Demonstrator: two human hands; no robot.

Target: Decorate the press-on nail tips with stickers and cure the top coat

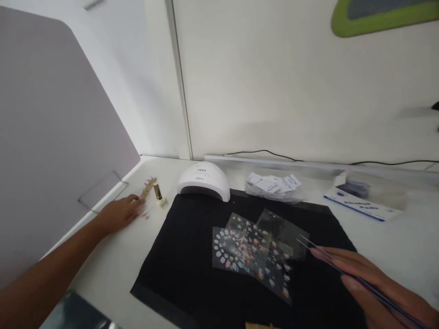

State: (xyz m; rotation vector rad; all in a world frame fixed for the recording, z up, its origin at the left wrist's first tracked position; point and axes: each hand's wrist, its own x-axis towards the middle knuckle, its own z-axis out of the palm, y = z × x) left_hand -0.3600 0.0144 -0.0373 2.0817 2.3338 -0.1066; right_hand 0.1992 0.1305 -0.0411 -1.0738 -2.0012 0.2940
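Observation:
My right hand (370, 283) grips a pair of purple tweezers (331, 261), their two thin tips apart and pointing left over the black mat (185, 265). Just beyond the tips lie overlapping clear sheets of nail stickers (245, 246) with white and coloured designs. Far to the left, my left hand (120, 214) rests low on the white table, fingers reaching out. Its fingertips are beside a small heap of tan-gold pieces (148, 187), too small to make out. A nail polish bottle (158, 195) with a gold cap stands just right of that heap.
A white nail lamp (205, 180) stands at the mat's back left edge. Behind the mat lies a clear bag of white packets (274, 185). An alcohol pads box (361, 204) sits at the back right. A grey panel (58, 114) rises on the left.

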